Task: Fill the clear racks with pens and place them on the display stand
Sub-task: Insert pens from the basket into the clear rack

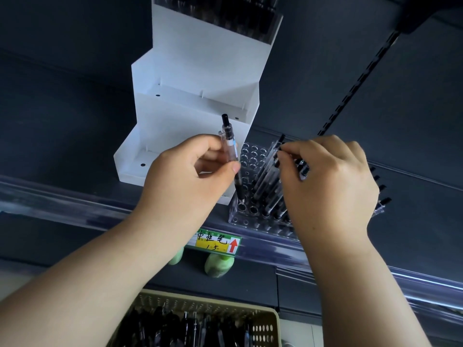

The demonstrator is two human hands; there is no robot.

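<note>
— How full is the clear rack (251, 158)?

— Partly, I'd judge. It sits on the dark shelf just right of the white display stand (195, 71). The standing pens (265, 189) fill its right side; the holes on the left and along the near edge are open.

— And the pen going in?

— The pen (229, 142) is a clear-barrelled click pen with a black grip and black button. The left hand (190, 171) pinches it between thumb and curled fingers, its tip down just over a near-left hole.

— The other hand?

— The right hand (330, 176) has its fingers curled, with the fingertips (281, 152) pinching the tops of the standing pens. What its palm covers I cannot tell.

— So what's left?

— Plenty, I think. The stand's top tier carries a filled rack (225, 13), but the two lower steps are bare. This rack needs finishing and lifting onto a step. Loose pens wait below in the basket (269, 329), under the yellow price label (218, 242).
</note>
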